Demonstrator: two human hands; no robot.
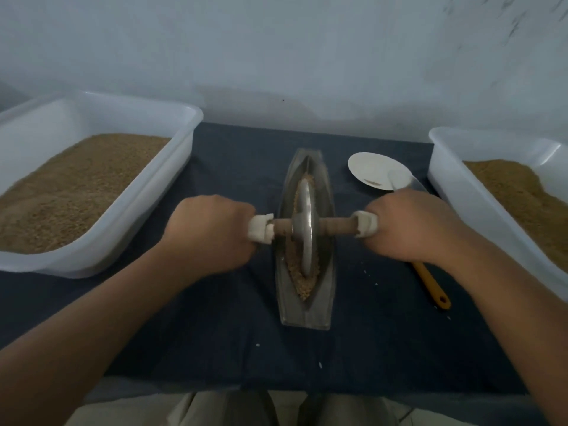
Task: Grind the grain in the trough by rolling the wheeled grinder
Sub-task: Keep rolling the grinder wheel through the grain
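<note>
Between the two hands, a dull grey metal trough (pixel 304 312), long and boat-shaped with pointed ends, lay on the table, its length running away from the person. Coarse tan grain (pixel 299 279), crumbly and partly broken, filled its narrow channel. The wheeled grinder (pixel 305 229) stood upright in that channel, a thin grey metal disc with its rim down in the grain, about midway along the trough.

A round wooden axle (pixel 336 226) ran through the disc's centre, and each end wore a white wrapping. The left hand (pixel 212 232) was curled tightly round the left end, knuckles up, with white wrap showing just inside its fist. The right hand (pixel 408 226) gripped the right end the same way.

A dark blue cloth (pixel 215 318), matte and speckled with a few white grains, covered the table. Outward from the left hand sat a translucent white plastic tub (pixel 184 118), rectangular with rounded corners, holding a level bed of fine tan grain. Outward from the right hand stood a second tub (pixel 445 167) of the same kind, its contents heaped in a slope.

Just beyond the right hand lay a round white dish (pixel 375 170) with a few crumbs on it. A smooth yellow handle (pixel 430 284) with a hole in its end stuck out from under that hand on the near side.
</note>
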